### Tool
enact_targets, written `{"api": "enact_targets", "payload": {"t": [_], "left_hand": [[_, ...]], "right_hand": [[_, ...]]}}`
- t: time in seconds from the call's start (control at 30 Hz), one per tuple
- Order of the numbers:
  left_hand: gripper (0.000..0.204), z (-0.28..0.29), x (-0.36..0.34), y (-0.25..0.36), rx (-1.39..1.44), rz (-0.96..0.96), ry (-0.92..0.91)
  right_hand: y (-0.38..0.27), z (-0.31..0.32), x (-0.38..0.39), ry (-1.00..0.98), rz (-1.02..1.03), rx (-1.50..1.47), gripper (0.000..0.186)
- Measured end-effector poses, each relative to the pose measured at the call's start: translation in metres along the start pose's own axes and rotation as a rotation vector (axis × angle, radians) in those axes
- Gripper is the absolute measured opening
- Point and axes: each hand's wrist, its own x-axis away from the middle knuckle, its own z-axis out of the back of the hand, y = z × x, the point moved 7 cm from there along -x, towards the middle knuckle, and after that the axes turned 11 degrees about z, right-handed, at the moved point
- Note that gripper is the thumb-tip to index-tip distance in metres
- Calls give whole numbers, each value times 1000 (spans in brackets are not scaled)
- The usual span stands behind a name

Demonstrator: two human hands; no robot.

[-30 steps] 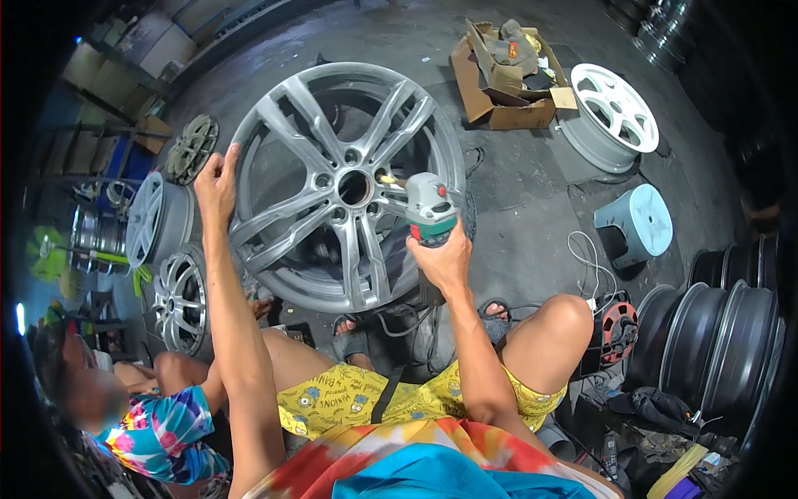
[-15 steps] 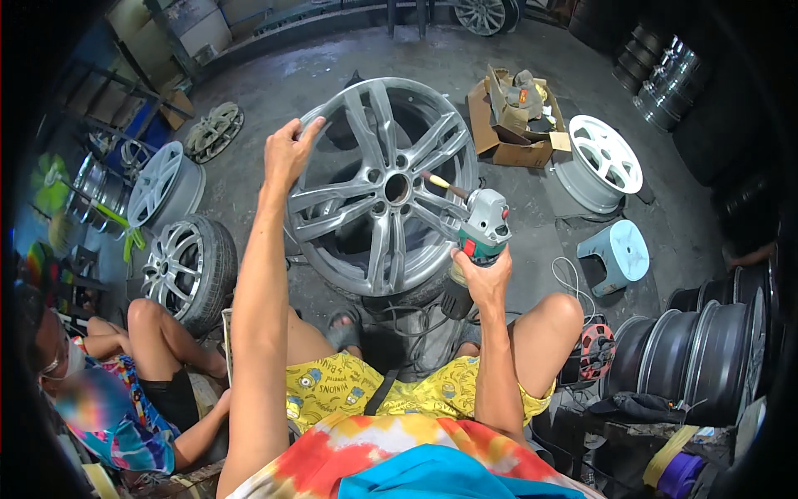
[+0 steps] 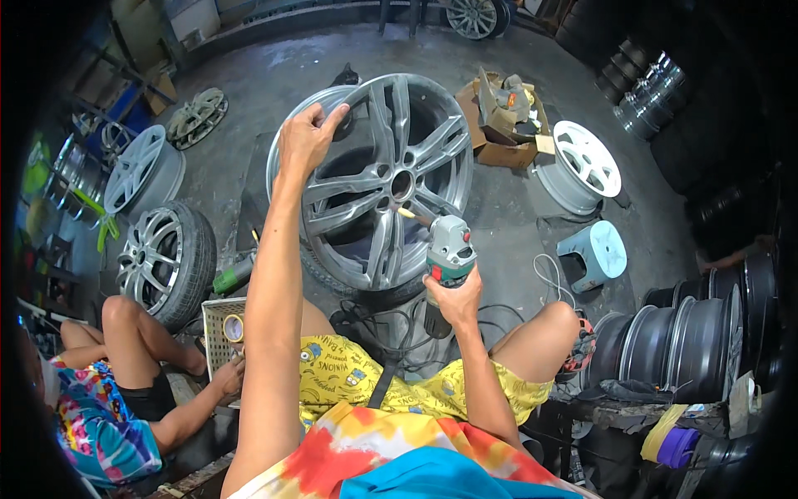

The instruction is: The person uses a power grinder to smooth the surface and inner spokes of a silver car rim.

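A grey alloy wheel rim (image 3: 397, 166) leans tilted in front of me, resting on a dark tire (image 3: 332, 279). My left hand (image 3: 306, 143) is closed over its upper left edge, thumb sticking up. Wrapped round the body of a green and grey power grinder (image 3: 450, 249) is my right hand (image 3: 455, 298). From the grinder's head a thin shaft with a pale yellowish tip (image 3: 405, 212) reaches to the spokes just below the hub hole. Whether the tip touches the metal I cannot tell.
At left a person (image 3: 108, 399) sits with one hand by a pale basket (image 3: 218, 320) holding a round dial. A second green tool (image 3: 235, 274) lies nearby. Rightward are a cardboard box (image 3: 507, 154), white rim (image 3: 573, 170), blue stool (image 3: 588, 256) and stacked rims (image 3: 648, 358). Cables (image 3: 374, 333) lie underneath.
The grinder has moved down and left, its tip passing from right of the hub to below it. The wheel rim has turned and tilted under my left hand, which has shifted right.
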Motion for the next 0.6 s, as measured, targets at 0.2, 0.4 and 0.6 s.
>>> {"api": "enact_targets", "payload": {"t": [0.2, 0.4, 0.6], "left_hand": [[64, 2, -1, -3, 61, 44, 1], [63, 2, -1, -2, 60, 57, 4], [63, 0, -3, -4, 48, 59, -16]], "right_hand": [[9, -13, -10, -59, -21, 53, 71], [20, -30, -23, -97, 4, 56, 71], [35, -41, -19, -92, -25, 2, 70]]}}
